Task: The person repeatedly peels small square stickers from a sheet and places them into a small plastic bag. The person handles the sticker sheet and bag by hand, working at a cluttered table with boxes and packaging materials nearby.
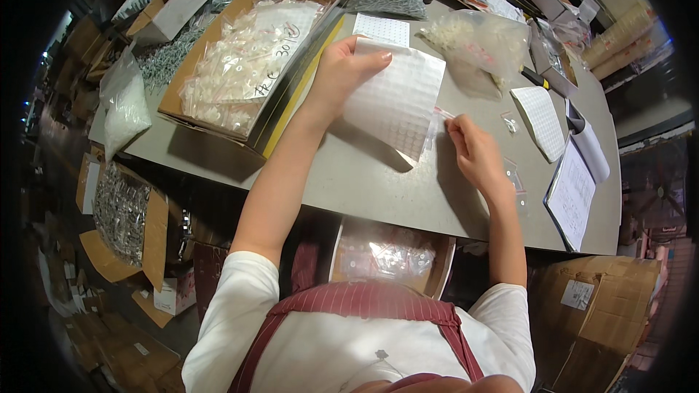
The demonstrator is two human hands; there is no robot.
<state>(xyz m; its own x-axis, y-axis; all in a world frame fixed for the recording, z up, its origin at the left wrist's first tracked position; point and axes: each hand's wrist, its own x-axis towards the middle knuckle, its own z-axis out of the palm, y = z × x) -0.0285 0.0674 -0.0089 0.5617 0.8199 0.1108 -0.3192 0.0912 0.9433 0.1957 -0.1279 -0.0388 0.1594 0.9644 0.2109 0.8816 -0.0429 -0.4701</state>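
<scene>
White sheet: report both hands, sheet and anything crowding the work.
Left hand gripping white sheet near upper left corner. Right hand by small clear bag at sheet's right edge, grip unclear. Cardboard box close on the left.

Grey table (342, 185), dark floor (57, 160) at left

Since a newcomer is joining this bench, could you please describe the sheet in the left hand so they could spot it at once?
On the pale table, find the large open cardboard box of small plastic bags. Right of it, the left hand grips a white sheet with faint rows of round marks. Unlike the similar sheets lying nearby, this one is held up.
</scene>
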